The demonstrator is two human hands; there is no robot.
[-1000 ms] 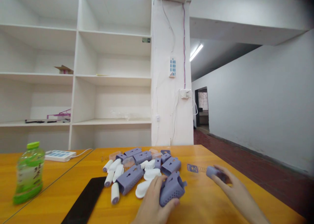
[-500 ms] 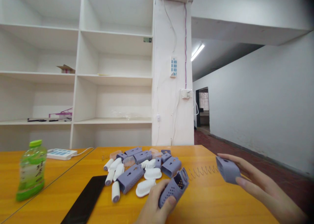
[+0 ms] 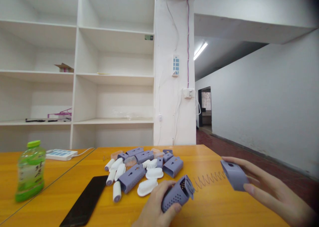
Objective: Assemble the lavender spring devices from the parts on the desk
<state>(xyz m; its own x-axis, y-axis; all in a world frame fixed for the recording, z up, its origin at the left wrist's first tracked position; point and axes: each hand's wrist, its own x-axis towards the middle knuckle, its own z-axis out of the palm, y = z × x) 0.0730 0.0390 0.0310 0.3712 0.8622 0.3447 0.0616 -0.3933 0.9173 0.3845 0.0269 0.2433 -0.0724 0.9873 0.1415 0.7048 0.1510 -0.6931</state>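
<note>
My left hand (image 3: 157, 203) is closed round a grey-purple perforated plastic case (image 3: 177, 194), its upper end pointing up and to the right. At that end a loose-looking flap or piece sticks out; how it joins the case is unclear. Between the thumb and fingers of my right hand (image 3: 267, 187) is a short grey-purple plastic sleeve (image 3: 234, 175) with a dark hole in its face. A thin wire coil spring (image 3: 209, 180) stretches through the air between the case and the sleeve. Its two ends are hidden or too blurred to make out.
Purple housings (image 3: 132, 177), white rollers (image 3: 117, 191), white oval brush-like pieces (image 3: 147, 187) and clear plastic parts (image 3: 130, 161) lie heaped left of my hands. Farther left are a black phone-like slab (image 3: 86, 200), a green bottle (image 3: 31, 170) and a white power strip (image 3: 61, 154).
My right hand and the sleeve have moved slightly right and down. The case in my left hand has turned a little. The view has shifted slightly.
</note>
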